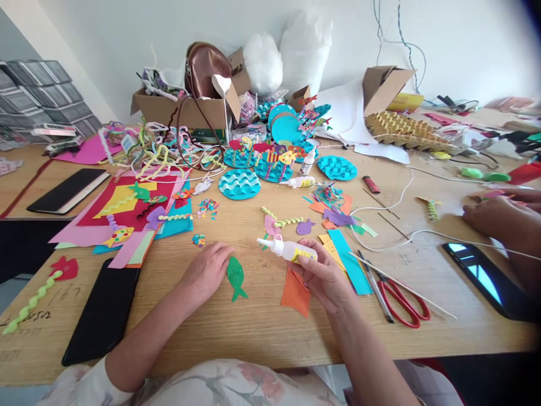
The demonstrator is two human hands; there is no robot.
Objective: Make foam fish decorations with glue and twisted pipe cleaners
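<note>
My right hand (323, 276) is wrapped round a small white glue bottle (291, 250) with a yellow label. Its nozzle points left, above the table. Below and to the left of the nozzle lies a green paper fish (235, 277), tail towards me. My left hand (209, 269) rests on the table with its fingers pressed together at the fish's upper left edge; the fingertips are partly hidden. Beneath my right hand is an orange paper piece (296, 293). Beyond the bottle lie a pink fish (271, 226) with a wavy green strip and a purple paper fish (305, 226).
Red-handled scissors (403, 301), a pen (375, 287) and a thin stick (418, 293) lie to the right. A co-worker's hand (490, 217) is beyond a phone (490, 282). Coloured paper sheets (91, 225) are at left. Blue discs (239, 184) and a cardboard box (164, 115) stand behind.
</note>
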